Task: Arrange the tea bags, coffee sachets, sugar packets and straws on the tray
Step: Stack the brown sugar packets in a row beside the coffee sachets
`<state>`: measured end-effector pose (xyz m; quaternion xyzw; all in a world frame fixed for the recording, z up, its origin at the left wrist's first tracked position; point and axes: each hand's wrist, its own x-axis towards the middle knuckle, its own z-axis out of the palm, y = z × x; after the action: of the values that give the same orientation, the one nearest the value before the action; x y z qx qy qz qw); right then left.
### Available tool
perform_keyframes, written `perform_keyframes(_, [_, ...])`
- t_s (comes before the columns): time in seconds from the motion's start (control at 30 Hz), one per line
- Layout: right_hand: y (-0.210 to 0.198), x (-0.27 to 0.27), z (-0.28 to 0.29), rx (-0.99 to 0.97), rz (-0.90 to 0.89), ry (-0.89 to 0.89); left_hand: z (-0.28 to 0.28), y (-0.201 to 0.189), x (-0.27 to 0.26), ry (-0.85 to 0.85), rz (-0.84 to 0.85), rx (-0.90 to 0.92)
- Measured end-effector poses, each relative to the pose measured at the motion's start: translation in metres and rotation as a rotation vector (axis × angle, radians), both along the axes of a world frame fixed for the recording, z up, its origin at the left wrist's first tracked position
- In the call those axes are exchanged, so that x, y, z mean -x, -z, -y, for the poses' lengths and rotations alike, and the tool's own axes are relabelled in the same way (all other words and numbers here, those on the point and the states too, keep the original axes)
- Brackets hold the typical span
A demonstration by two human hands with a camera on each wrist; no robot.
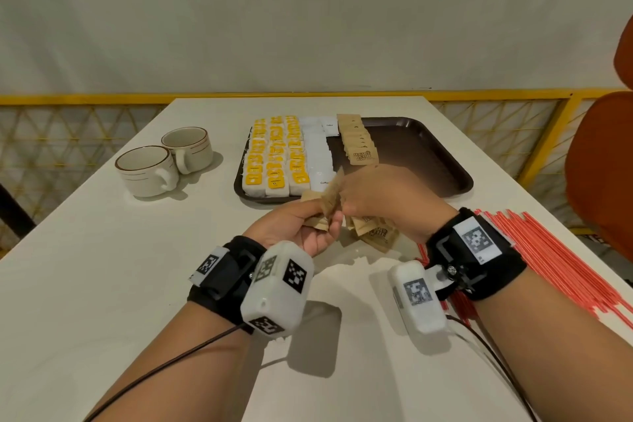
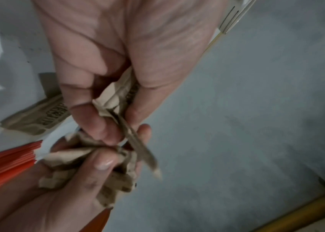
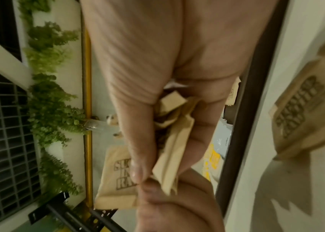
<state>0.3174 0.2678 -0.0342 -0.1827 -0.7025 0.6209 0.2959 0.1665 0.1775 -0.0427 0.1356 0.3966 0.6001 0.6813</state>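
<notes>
A dark brown tray (image 1: 421, 154) holds yellow-tagged tea bags (image 1: 274, 158) in three columns, a column of white coffee sachets (image 1: 317, 154) and a row of brown sugar packets (image 1: 359, 144). In front of the tray both hands meet over a bunch of brown sugar packets (image 1: 330, 195). My left hand (image 1: 322, 216) pinches some of them (image 2: 118, 100). My right hand (image 1: 346, 202) grips a crumpled bunch (image 3: 173, 141). More sugar packets (image 1: 373, 233) lie loose on the table under the right hand. Red straws (image 1: 555, 257) lie spread by the right wrist.
Two cream cups (image 1: 147, 169) (image 1: 186, 147) stand left of the tray. An orange chair (image 1: 603, 164) stands at the table's right edge. The right half of the tray is bare. A yellow railing (image 1: 102, 99) runs behind the table.
</notes>
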Motion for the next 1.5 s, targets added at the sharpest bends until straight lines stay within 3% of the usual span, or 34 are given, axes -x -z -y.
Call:
perform_keyframes(0.2, [-0.003,-0.007,-0.007,0.034,0.038,0.042,-0.001,-0.001,0.006,0.035,-0.004,0.021])
perform_keyframes(0.37, [-0.004,-0.010,-0.006,0.052,0.222,-0.042,-0.003,0.006,0.008,0.113,-0.177,0.085])
perform_keyframes(0.47, [-0.004,-0.011,-0.006,-0.035,0.370,-0.029,-0.003,0.007,0.005,0.203,-0.204,0.101])
perform_keyframes(0.6, [-0.006,-0.016,-0.014,-0.134,0.482,0.055,-0.004,0.007,0.008,0.174,-0.196,0.084])
perform_keyframes(0.8, [-0.010,-0.016,-0.010,0.088,0.274,-0.014,-0.006,0.007,0.006,0.196,-0.209,0.087])
perform_keyframes(0.93, [-0.004,-0.008,-0.003,-0.064,0.384,0.020,-0.001,0.007,-0.001,0.261,-0.199,0.035])
perform_keyframes(1.07, [0.000,-0.007,-0.006,0.009,0.334,0.058,0.000,0.011,-0.001,0.191,-0.232,-0.026])
perform_keyframes(1.3, [-0.001,-0.008,-0.009,0.341,0.095,0.037,-0.004,0.009,0.001,0.027,-0.262,-0.040])
perform_keyframes(1.5, [0.005,-0.002,-0.008,0.296,0.076,0.069,-0.007,0.016,0.001,-0.048,-0.361,-0.135])
